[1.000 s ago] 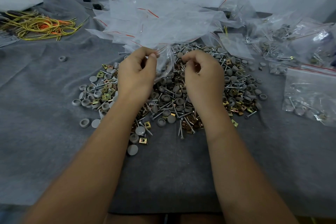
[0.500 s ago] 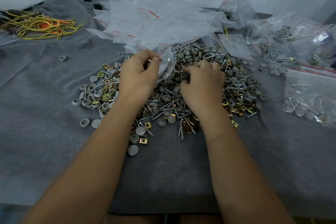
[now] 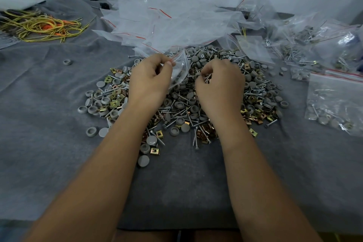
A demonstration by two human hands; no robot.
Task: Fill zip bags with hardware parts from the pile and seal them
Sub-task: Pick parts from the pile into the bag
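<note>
Both hands over pile (image 3: 182, 104): left hand (image 3: 149, 78) pinching zip bag (image 3: 179, 68), right hand (image 3: 221, 84) clutching screws (image 3: 207, 79).

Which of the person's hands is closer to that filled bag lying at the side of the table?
The right. The right hand picks screws from the pile, on the filled bag's side. The left hand, holding an empty zip bag, is farther away across the pile.

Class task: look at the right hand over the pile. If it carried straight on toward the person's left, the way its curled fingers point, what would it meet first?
Most likely the open zip bag that the left hand pinches; the right hand grips screws beside it, though depth is unclear.
</note>
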